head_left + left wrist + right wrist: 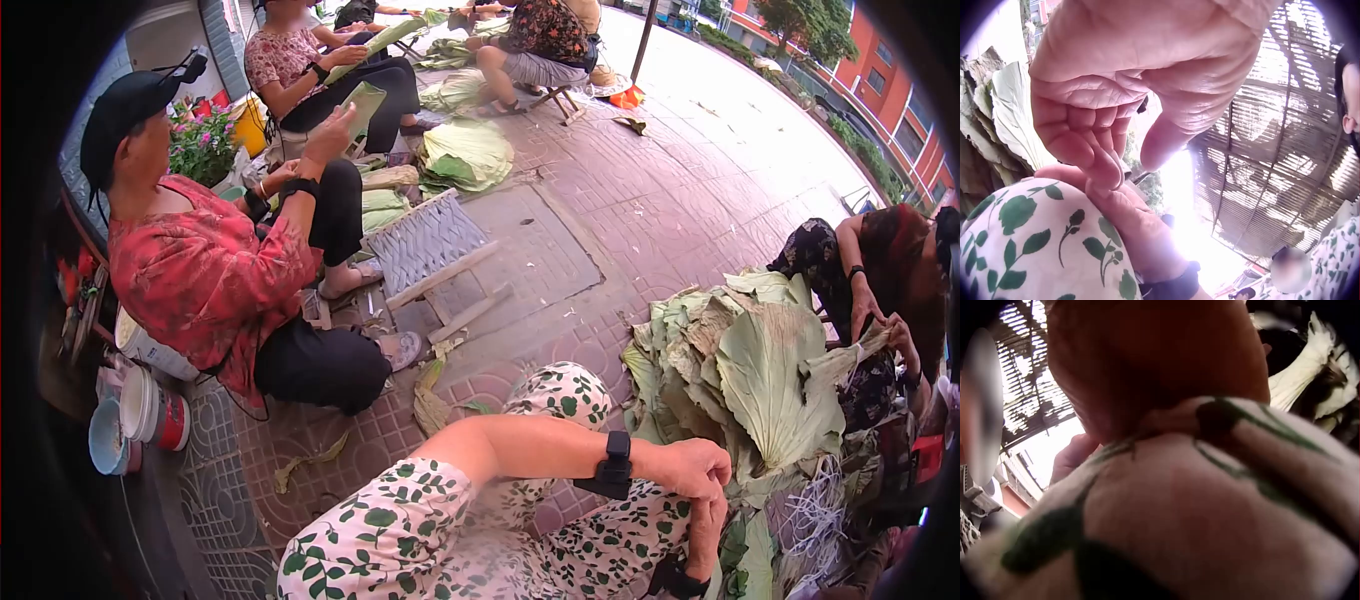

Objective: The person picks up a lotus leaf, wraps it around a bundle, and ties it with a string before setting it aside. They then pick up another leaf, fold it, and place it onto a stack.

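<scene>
My left hand [692,468] hangs over my knee, its fingers loosely curled, with nothing seen between finger and thumb. In the left wrist view its fingertips meet my right hand [1132,215], which lies beside the knee in leaf-print cloth [1041,237]. The right wrist view is dark and blurred; the right hand [1160,362] rests against the same printed cloth there, and no held thing shows. Just beyond both hands is a heap of large, dry, pale green leaves [780,390]. White strips [812,520] lie tangled at its near side.
At right, another person's hands [895,340] grip a gathered leaf stem. On the left, a person in red [200,270] sits near buckets [155,405]. A woven folding stool [430,245] stands ahead. More people handle leaves at the back, around further leaf piles [465,155].
</scene>
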`<move>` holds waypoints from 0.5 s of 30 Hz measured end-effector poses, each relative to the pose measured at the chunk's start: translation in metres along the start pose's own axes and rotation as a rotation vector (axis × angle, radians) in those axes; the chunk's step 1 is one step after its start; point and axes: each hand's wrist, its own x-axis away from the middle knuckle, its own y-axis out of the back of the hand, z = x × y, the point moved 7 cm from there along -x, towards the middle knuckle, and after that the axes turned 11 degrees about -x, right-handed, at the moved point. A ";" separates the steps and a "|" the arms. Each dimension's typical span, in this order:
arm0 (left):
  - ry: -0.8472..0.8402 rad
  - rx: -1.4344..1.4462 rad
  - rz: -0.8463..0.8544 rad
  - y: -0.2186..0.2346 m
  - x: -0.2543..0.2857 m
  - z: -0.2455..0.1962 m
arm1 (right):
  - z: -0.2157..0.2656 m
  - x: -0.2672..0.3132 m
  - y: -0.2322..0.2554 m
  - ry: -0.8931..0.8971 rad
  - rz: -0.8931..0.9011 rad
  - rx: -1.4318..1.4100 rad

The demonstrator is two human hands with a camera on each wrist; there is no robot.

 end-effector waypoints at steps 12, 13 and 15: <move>-0.021 -0.250 -0.076 -0.009 -0.016 0.019 | -0.020 0.010 0.015 -0.007 -0.081 -0.237; -0.019 -0.250 -0.077 -0.011 -0.016 0.020 | -0.020 0.012 0.015 -0.009 -0.079 -0.238; 0.003 -0.193 -0.058 -0.011 -0.016 0.021 | -0.017 0.014 0.016 -0.011 -0.097 -0.250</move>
